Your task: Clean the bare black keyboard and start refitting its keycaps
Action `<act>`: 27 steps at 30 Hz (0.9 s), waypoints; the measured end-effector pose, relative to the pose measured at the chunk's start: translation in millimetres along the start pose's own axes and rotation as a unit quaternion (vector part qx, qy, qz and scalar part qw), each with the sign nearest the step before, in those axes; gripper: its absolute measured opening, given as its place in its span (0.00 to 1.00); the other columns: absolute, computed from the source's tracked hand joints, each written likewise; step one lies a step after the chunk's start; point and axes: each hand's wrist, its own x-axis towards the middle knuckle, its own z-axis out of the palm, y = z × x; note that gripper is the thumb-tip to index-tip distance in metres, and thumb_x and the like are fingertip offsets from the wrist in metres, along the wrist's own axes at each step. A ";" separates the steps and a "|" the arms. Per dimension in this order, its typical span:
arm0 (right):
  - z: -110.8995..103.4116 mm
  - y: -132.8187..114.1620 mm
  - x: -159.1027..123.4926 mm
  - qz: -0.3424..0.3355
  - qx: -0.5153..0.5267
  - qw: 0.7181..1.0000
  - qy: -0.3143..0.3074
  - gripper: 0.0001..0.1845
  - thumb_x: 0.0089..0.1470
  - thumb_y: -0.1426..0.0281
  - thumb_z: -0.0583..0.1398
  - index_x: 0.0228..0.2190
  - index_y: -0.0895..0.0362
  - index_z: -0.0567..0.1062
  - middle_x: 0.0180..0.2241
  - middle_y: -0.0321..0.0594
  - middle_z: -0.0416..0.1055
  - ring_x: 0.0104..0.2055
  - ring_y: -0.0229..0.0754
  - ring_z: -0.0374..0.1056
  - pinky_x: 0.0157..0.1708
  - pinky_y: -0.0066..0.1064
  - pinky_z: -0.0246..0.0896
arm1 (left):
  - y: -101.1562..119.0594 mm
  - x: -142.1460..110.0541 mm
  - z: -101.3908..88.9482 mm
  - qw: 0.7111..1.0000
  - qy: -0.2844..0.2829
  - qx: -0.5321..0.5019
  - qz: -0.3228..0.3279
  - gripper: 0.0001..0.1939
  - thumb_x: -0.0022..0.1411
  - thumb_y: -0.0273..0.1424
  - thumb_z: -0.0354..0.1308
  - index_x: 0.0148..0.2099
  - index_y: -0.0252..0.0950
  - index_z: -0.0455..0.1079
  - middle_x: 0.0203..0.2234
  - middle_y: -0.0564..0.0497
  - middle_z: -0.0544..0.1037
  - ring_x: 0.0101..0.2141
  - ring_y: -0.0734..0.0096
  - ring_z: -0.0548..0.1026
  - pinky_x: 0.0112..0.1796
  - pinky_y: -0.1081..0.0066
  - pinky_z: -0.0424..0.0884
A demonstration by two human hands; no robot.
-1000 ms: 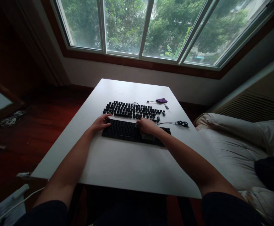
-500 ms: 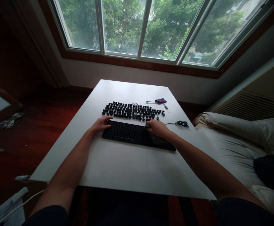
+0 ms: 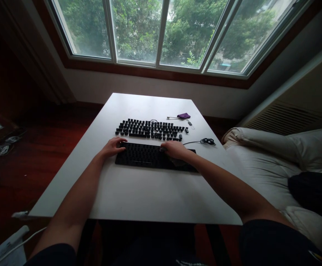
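One keyboard (image 3: pixel 139 156), black, is laid flat on a white desk (image 3: pixel 133 192). One grey cloth (image 3: pixel 178 162), dimly seen, is pinched over its right part in the closed grip of the right hand (image 3: pixel 174 149). The left hand (image 3: pixel 111 147): grip half open, thumb and fingers parted at the keyboard's far left corner. One coiled cable (image 3: pixel 207 141) is placed right. Many keycaps (image 3: pixel 137 135) are ranged beyond; one purple pouch (image 3: pixel 183 116), farthest.

We lose part of the keyboard (image 3: pixel 136 154) toward its three o'clock end behind the right hand (image 3: pixel 174 149), and we cannot make out the greyish thing (image 3: pixel 163 149) in that grip. Any markings on the keycaps (image 3: pixel 139 135) are too small for us. At twelve o'clock the window (image 3: pixel 139 31) is cut off; at three, the sofa (image 3: pixel 263 159).
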 end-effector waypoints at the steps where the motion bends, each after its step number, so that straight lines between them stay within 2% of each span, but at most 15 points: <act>1: 0.5 8.1 -5.1 0.009 -0.001 1.000 -0.002 0.18 0.58 0.71 0.58 0.49 0.50 0.79 0.47 0.44 0.79 0.48 0.49 0.74 0.37 0.30 0.60 | 0.1 0.1 0.2 1.000 0.001 -0.001 0.000 0.23 0.57 0.39 0.65 0.55 0.41 0.76 0.45 0.47 0.76 0.41 0.62 0.73 0.44 0.64 0.71; 7: 7.8 71.8 -41.0 0.076 0.046 0.996 -0.024 0.20 0.54 0.72 0.60 0.47 0.49 0.81 0.45 0.42 0.80 0.44 0.49 0.75 0.37 0.31 0.62 | 1.9 1.8 -0.3 1.000 -0.005 -0.006 -0.004 0.24 0.57 0.39 0.65 0.56 0.41 0.75 0.45 0.47 0.77 0.41 0.63 0.73 0.43 0.65 0.71; 10: 9.3 94.7 -51.2 0.084 0.111 0.990 -0.033 0.18 0.53 0.72 0.61 0.45 0.50 0.82 0.42 0.40 0.81 0.42 0.46 0.75 0.40 0.29 0.63 | 3.1 3.6 -0.9 1.000 -0.010 -0.010 -0.008 0.24 0.57 0.39 0.65 0.56 0.41 0.75 0.45 0.47 0.76 0.40 0.63 0.73 0.42 0.65 0.71; 13: 12.2 93.7 -49.6 0.102 0.162 0.981 0.029 0.16 0.56 0.69 0.61 0.45 0.50 0.81 0.43 0.39 0.81 0.43 0.45 0.75 0.42 0.29 0.64 | 3.3 5.3 -1.3 1.000 -0.018 -0.003 -0.010 0.23 0.58 0.39 0.64 0.56 0.41 0.76 0.45 0.47 0.76 0.41 0.63 0.74 0.43 0.65 0.72; 16: 18.1 74.1 -41.2 0.109 0.157 0.975 0.110 0.16 0.60 0.66 0.59 0.48 0.50 0.80 0.46 0.40 0.80 0.46 0.46 0.74 0.43 0.30 0.64 | 2.1 5.7 -1.3 1.000 -0.020 0.007 -0.012 0.23 0.58 0.40 0.63 0.55 0.41 0.77 0.43 0.47 0.75 0.42 0.61 0.74 0.44 0.64 0.72; 20: 23.6 58.3 -36.7 0.087 0.120 0.985 0.093 0.15 0.60 0.67 0.60 0.48 0.50 0.78 0.47 0.41 0.79 0.47 0.46 0.73 0.42 0.30 0.62 | 0.2 4.6 -1.2 1.000 -0.015 0.006 -0.006 0.22 0.58 0.41 0.63 0.54 0.41 0.77 0.45 0.47 0.75 0.45 0.58 0.74 0.49 0.61 0.71; 25: 16.5 83.9 -50.8 0.111 0.063 0.991 0.031 0.12 0.60 0.67 0.60 0.46 0.50 0.77 0.44 0.41 0.79 0.43 0.46 0.73 0.36 0.29 0.57 | 0.2 6.1 -0.8 1.000 -0.020 0.010 -0.006 0.22 0.58 0.41 0.63 0.54 0.41 0.77 0.46 0.47 0.76 0.47 0.58 0.73 0.52 0.59 0.70; 27: 12.9 89.8 -56.4 0.123 0.039 0.991 0.031 0.11 0.60 0.68 0.60 0.44 0.51 0.77 0.44 0.42 0.79 0.43 0.46 0.72 0.34 0.29 0.55 | 0.2 7.6 -0.3 1.000 -0.021 0.013 -0.003 0.21 0.58 0.41 0.64 0.53 0.42 0.77 0.45 0.47 0.76 0.47 0.58 0.73 0.52 0.59 0.70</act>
